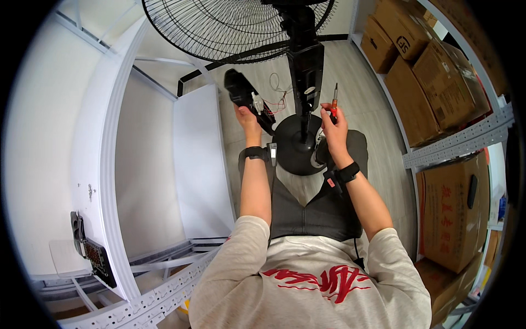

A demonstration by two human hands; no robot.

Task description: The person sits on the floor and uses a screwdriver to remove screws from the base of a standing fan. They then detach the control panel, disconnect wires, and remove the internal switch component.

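In front of me stands a black pedestal fan, its column point(304, 71) rising from a round base point(290, 153) between my legs. My left hand point(248, 122) is closed around a long black plastic housing piece point(238, 88), held tilted left of the column. A white part point(257, 102) sits on the housing's side, and thin red wires point(279, 103) run from there toward the column. Right of the column, my right hand point(336, 130) grips a red and black screwdriver point(334, 107), tip pointing up and touching nothing.
The fan's wire grille point(219, 33) spreads overhead at the far left. A white shelf point(112, 181) on the left bears small screws point(91, 191) and a black tray of small parts point(99, 260). Metal racking with cardboard boxes point(416, 93) lines the right side.
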